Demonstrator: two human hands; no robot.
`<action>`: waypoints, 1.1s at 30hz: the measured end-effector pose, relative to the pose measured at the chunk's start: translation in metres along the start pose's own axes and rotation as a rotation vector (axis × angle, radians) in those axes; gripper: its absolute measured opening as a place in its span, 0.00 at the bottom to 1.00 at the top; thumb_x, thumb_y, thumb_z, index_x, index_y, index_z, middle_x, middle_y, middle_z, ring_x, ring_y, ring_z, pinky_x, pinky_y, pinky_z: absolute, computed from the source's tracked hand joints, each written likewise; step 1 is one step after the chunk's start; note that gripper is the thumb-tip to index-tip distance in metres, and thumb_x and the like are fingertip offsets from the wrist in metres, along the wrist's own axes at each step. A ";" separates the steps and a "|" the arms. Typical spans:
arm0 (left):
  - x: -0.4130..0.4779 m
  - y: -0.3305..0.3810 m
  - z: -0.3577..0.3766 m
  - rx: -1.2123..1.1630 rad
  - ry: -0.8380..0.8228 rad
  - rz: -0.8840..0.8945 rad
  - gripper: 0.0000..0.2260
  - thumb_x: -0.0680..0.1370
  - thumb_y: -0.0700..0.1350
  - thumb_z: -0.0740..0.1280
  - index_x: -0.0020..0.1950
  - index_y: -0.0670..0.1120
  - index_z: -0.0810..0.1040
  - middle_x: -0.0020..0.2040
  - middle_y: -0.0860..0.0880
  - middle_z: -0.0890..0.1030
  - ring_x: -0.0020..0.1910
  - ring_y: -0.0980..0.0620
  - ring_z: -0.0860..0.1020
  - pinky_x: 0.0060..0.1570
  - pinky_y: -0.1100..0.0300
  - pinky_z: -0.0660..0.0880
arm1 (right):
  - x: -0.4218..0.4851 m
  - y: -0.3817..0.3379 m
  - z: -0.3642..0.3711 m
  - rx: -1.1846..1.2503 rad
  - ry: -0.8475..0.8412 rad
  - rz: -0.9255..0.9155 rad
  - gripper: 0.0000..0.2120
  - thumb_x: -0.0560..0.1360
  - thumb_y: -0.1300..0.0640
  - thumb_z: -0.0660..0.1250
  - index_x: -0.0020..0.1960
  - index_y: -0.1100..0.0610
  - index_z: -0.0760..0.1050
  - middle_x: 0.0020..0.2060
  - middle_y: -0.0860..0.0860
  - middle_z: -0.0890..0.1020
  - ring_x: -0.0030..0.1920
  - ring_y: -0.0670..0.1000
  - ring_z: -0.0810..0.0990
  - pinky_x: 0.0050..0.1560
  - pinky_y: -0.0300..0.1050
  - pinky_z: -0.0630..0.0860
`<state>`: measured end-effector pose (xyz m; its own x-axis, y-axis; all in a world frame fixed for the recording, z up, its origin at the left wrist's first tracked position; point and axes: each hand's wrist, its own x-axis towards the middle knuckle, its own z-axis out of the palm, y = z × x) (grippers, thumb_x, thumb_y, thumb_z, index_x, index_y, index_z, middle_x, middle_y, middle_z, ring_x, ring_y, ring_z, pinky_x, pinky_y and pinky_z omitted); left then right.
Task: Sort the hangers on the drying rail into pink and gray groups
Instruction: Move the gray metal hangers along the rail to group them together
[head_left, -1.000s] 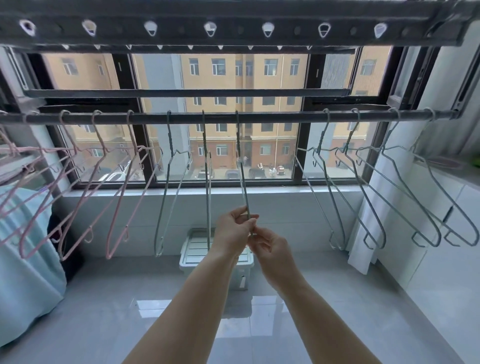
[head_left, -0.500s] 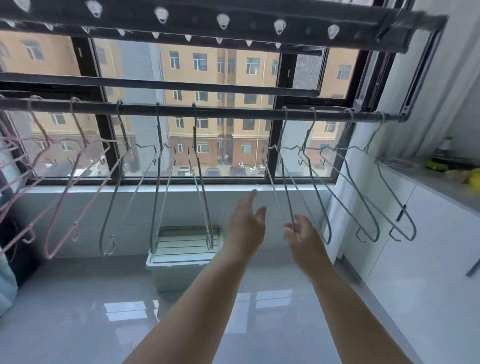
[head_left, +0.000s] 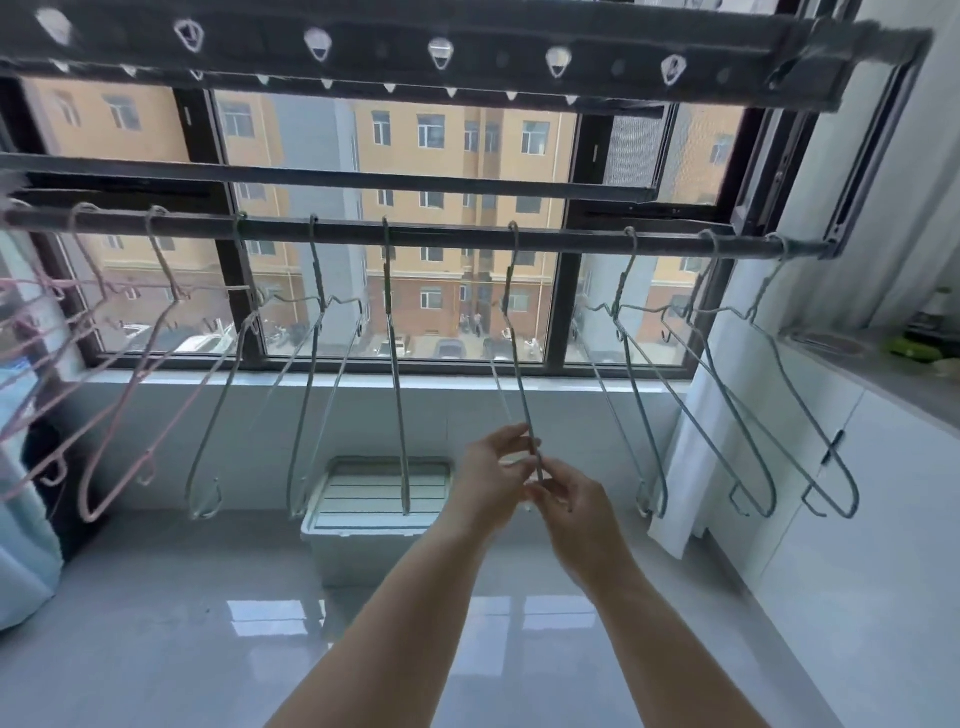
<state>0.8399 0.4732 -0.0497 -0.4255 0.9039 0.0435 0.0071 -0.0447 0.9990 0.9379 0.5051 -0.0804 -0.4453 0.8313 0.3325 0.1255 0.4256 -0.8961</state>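
A single wide-angle view from the person's head faces the window (head_left: 467, 156). It is tilted so that the drying rail (head_left: 457, 240) crosses the upper third, seen from below, and the tiled floor (head_left: 156, 623) fills the bottom. Both forearms enter at the lower edge, close to the lens. The left hand (head_left: 488, 483) and right hand (head_left: 582, 514) meet on a gray hanger (head_left: 519, 384) near centre. A surface (head_left: 904, 374) clips the right side.

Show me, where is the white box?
In the head view, the white lidded box sits on the floor below the window, just left of the left hand.
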 end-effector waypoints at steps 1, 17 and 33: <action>-0.001 0.000 -0.004 -0.022 0.013 0.003 0.18 0.75 0.31 0.63 0.64 0.41 0.72 0.53 0.46 0.78 0.44 0.50 0.79 0.37 0.62 0.78 | 0.001 -0.001 0.004 -0.010 0.001 -0.005 0.18 0.74 0.69 0.62 0.50 0.48 0.78 0.36 0.38 0.84 0.41 0.38 0.82 0.43 0.29 0.75; -0.015 0.004 -0.076 -0.068 0.086 -0.009 0.15 0.73 0.34 0.67 0.58 0.45 0.75 0.49 0.50 0.81 0.38 0.55 0.79 0.32 0.65 0.75 | -0.010 -0.028 0.073 -0.099 -0.035 -0.032 0.15 0.76 0.63 0.61 0.57 0.47 0.76 0.43 0.43 0.84 0.45 0.42 0.82 0.51 0.46 0.79; -0.014 0.000 -0.085 0.037 0.020 0.039 0.15 0.74 0.33 0.65 0.57 0.48 0.75 0.46 0.54 0.80 0.38 0.52 0.79 0.37 0.63 0.78 | -0.021 -0.041 0.086 -0.140 0.072 0.079 0.13 0.76 0.59 0.61 0.56 0.47 0.76 0.44 0.43 0.84 0.47 0.43 0.82 0.53 0.45 0.79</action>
<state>0.7688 0.4243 -0.0516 -0.4419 0.8932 0.0830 0.0578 -0.0640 0.9963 0.8656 0.4393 -0.0758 -0.3648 0.8855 0.2877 0.2819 0.3996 -0.8723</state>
